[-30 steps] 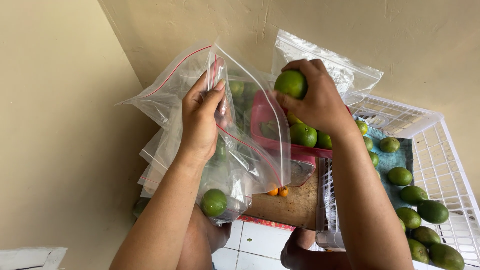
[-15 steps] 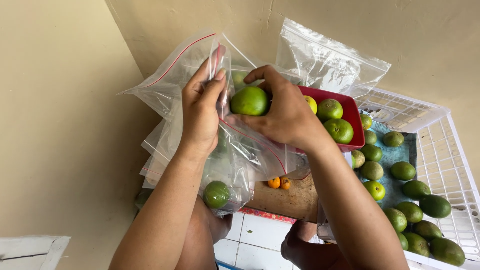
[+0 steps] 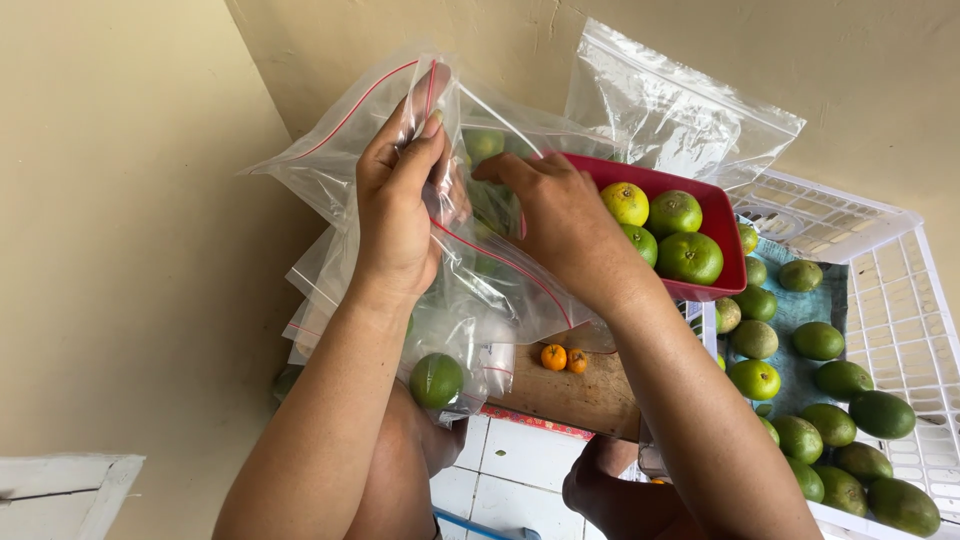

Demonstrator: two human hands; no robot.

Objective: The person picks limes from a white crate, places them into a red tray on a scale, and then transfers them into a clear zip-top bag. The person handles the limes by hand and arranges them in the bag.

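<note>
Bagging of green fruit is the work in hand, and the moment shown is the filling step. A clear bag (image 3: pixel 480 270) with a red seal line is held up in front of the wall, and its mouth is kept open by the left hand (image 3: pixel 400 205), whose fingers (image 3: pixel 425 150) are pinched on the upper edge of the plastic. The right hand (image 3: pixel 560 215) is reached into the opening; its fingers are seen curled inside the mouth, but whether a fruit is gripped there cannot be told, because the plastic and the hand hide it. One green fruit (image 3: pixel 436 380) is seen low down through the plastic, and another fruit (image 3: pixel 484 145) shows faintly near the top, behind the film. Just beside the right hand a red tray (image 3: pixel 722 215) with several more fruits is placed, and below it a white crate (image 3: pixel 900 300) with many green fruits is found. Two small orange fruits (image 3: pixel 564 358) lie on a wooden board (image 3: pixel 570 395) under the bag. It is judged that the bag is far from full. For the next move the mouth must be held wide and steady, so that the thin plastic is not pulled off the pinching fingers by the growing weight.
</note>
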